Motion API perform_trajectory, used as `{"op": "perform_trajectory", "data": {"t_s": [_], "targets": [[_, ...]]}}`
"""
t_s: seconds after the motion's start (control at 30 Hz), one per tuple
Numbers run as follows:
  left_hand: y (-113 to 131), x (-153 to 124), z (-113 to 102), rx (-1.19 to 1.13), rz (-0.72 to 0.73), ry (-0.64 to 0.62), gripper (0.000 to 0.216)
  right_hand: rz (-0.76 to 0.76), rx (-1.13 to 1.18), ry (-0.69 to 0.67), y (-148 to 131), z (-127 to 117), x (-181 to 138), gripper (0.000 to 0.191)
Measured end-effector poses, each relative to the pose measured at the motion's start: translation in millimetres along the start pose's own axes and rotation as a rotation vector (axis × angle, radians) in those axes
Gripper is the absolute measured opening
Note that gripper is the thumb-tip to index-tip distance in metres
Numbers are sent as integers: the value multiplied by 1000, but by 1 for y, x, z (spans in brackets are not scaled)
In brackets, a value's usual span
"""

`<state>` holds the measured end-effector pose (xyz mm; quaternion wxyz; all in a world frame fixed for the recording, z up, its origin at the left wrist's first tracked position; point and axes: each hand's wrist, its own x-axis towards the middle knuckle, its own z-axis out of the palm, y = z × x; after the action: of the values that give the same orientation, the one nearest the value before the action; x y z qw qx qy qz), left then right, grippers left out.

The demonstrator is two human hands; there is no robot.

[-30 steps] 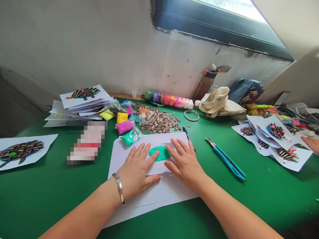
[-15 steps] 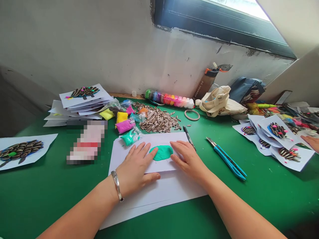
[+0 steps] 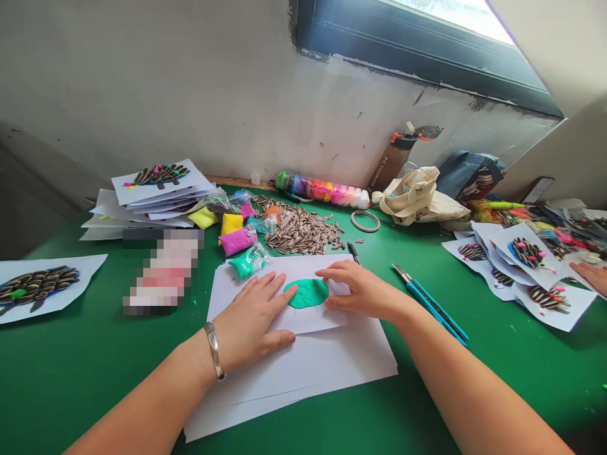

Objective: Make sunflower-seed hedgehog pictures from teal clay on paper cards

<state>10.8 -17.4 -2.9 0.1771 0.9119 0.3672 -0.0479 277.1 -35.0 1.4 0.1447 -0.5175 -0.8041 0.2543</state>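
A flattened oval of teal modelling clay (image 3: 308,294) lies on a small white sheet (image 3: 327,321), with short pencil marks just below it. That sheet rests on a stack of larger white paper (image 3: 265,379). My left hand (image 3: 258,316) lies spread on the paper, its index fingertip touching the clay's left edge. My right hand (image 3: 363,287) is at the clay's right edge, thumb and index finger apart on either side of the rim, holding nothing. An opened packet of teal clay (image 3: 244,265) lies at the stack's upper left corner.
Behind the paper are sunflower seeds (image 3: 308,230), clay packets (image 3: 237,240), a tape roll (image 3: 365,220) and a pen (image 3: 353,253). A utility knife (image 3: 434,309) lies to the right. Seed-covered pictures sit left (image 3: 42,284) and right (image 3: 526,246). Another person's hand (image 3: 590,275) shows at the far right.
My right hand has turned and drawn its fingers back toward a wide pinch at the clay's right edge. The left hand stays spread, shifted slightly left.
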Motion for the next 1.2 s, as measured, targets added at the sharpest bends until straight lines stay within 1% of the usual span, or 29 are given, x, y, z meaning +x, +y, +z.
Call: {"op": "perform_trajectory", "data": {"t_s": [0.13,0.23,0.4,0.53,0.7,0.87,1.03,1.2], "targets": [[0,0,1,-33,-1,30,81,9,68,59,3,7,1,48],[0,1,3,-11,-10,35,78,14,124,86,6,12,0,44],[0,2,5,31,-19,8,75,-38,52,127,7,14,7,34],[1,1,5,41,-20,2,75,-32,28,109,8,12,10,30],[1,2,3,35,-29,0,75,-28,178,69,15,9,7,31],[0,2,3,55,-30,-16,75,-28,99,86,14,10,10,26],[-1,2,6,48,-22,7,75,-29,166,78,16,11,10,30],[-1,1,7,29,-20,27,75,-33,110,89,17,10,10,27]]}}
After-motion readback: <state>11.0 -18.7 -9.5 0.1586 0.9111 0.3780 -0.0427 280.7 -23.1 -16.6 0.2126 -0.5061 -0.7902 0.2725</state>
